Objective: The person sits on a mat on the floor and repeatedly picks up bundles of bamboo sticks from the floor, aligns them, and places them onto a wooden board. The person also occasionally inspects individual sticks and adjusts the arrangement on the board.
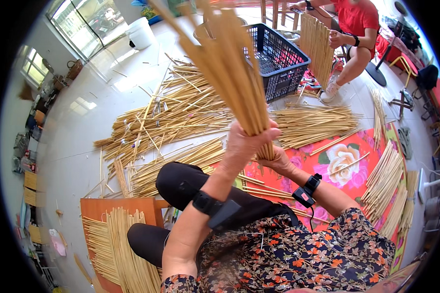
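A thick bundle of straw-coloured plant stalks [238,80] rises in front of me, tilted to the left at its top, where the ends blur. My left hand [244,141] wraps round its lower part, thumb across the front. Just below and to the right, my right hand [278,161] grips the bundle's bottom end, its fingers partly hidden behind the stalks. Beneath my hands lies a red floral mat [315,172], with a few loose stalks [267,188] on it close to my knee.
Heaped stalks [176,106] cover the tiled floor ahead. A dark plastic crate [284,73] stands behind the bundle. More stalks [383,175] lie on the mat's right. A wooden board [91,208] at left bears sorted stalks [128,249]. A person in red [359,22] holds a stalk panel [317,47].
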`<state>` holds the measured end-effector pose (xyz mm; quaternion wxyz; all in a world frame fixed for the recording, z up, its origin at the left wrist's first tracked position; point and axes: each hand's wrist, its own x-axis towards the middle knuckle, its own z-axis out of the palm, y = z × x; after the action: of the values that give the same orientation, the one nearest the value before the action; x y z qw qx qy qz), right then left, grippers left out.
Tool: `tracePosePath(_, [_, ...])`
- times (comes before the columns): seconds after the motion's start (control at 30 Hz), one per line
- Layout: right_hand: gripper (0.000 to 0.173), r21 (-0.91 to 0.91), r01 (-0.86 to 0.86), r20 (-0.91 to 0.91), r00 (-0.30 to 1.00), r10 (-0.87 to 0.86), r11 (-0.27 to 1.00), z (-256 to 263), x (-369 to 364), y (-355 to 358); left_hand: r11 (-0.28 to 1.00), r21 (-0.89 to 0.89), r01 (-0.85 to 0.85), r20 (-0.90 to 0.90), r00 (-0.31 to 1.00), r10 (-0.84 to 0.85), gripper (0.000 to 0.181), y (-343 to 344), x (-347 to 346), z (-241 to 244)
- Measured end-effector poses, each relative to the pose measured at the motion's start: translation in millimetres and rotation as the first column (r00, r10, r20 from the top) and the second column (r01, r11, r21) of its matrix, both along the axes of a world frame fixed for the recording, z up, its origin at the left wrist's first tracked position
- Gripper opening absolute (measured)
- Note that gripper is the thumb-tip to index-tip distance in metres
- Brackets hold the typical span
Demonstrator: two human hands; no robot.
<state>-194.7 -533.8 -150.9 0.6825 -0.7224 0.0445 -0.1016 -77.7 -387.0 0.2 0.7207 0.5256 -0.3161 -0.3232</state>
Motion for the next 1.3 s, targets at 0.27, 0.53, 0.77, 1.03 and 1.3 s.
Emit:
tracePosePath(0.27, [0.025,-0.007,-0.071,-0.101,0.992,0.07,0.997,-54,-18,-33,1.0,0.016,0.015,-0.027,1.0,-0.014,0.03,-23,-35,-45])
tracePosePath(0.53, [0.022,0.095,0.022,-0.091,0.996,-0.014,0.995,-82,-12,-28,1.0,0.006,-0.021,0.037,0.999,0.021,0.033,-27,-35,-57])
tracePosePath(0.77, [0.017,0.005,-0.068,-0.065,0.996,0.068,0.998,-67,-4,-30,0.998,0.003,-0.064,0.055,0.996,0.064,0.029,-12,-34,-51])
tracePosePath(1.03, [0.038,-0.304,-0.302,-0.035,0.951,0.306,0.904,41,62,20,0.95,-0.177,-0.257,-0.119,0.964,0.239,0.024,63,4,-1])
tracePosePath(1.3, [0.03,-0.68,-0.4,-0.001,0.839,0.544,0.615,133,194,114,0.714,-0.505,-0.486,-0.146,0.863,0.484,0.031,198,47,42])
